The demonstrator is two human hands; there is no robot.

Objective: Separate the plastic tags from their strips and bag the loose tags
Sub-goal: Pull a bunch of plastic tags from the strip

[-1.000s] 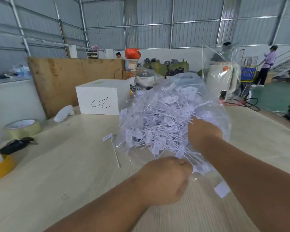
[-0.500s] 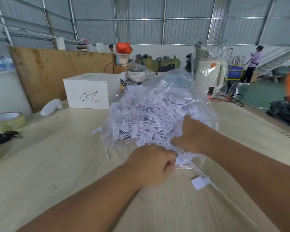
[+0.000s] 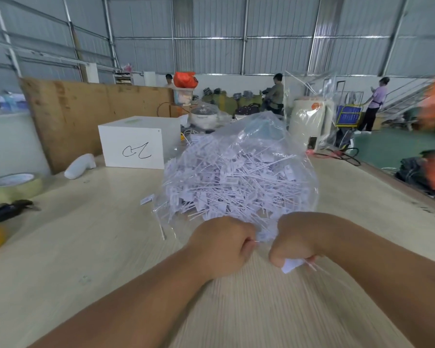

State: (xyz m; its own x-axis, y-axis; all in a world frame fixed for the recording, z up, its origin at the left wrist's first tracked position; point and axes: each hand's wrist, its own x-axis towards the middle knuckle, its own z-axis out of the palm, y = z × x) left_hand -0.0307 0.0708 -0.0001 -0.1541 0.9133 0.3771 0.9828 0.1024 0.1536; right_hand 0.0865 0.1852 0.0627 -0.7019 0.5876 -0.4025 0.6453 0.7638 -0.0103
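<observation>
The only writing that reads is a black handwritten scrawl, something like "CL", on the front of the white box [image 3: 138, 143] standing at the far side of the pale wooden table [image 3: 81, 259]; the print on the tags is too small to make out. A clear plastic bag [image 3: 239, 172] stuffed with white plastic tags [image 3: 231, 182] bulges up over the table in front of the person. The left hand [image 3: 221, 243] is fisted around the gathered neck of the bag, and the right hand [image 3: 294, 241], just beside it, is curled tight on the plastic with a single tag [image 3: 290, 265] and a few thin stems poking out beneath its fingers. One loose tag [image 3: 147, 199] lies on the table left of the bag. Half a second earlier the right hand was higher, pressed against the bag's side, and a tag dangled below the hands; now both fists sit together at the neck. A tape roll [image 3: 17, 183] rests at the left edge.
</observation>
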